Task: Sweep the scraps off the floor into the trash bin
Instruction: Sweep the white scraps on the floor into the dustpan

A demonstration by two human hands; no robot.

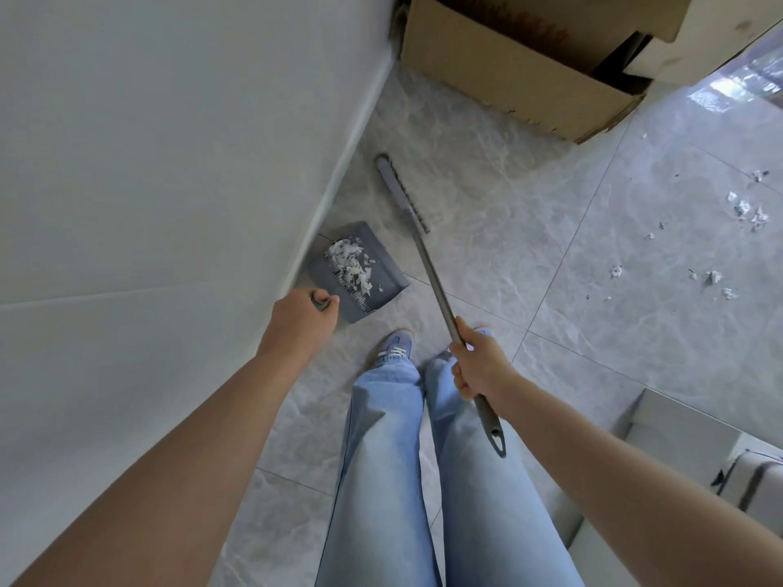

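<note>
Soft daylight, seemingly from the upper right, glares on the glossy floor tiles (pixel 699 99); wide-angle bending curves the edges; shadows faint.

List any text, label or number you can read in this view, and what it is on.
None readable.
Cardboard box: faint reddish print on the inner flap, too blurred to read.
Dustpan, broom, shoe: no lettering visible.

Glossy marbled tile floor (pixel 551 256), matt grey plastic dustpan (pixel 381 277), paper scraps (pixel 351 260), cardboard box (pixel 508 74).
</note>
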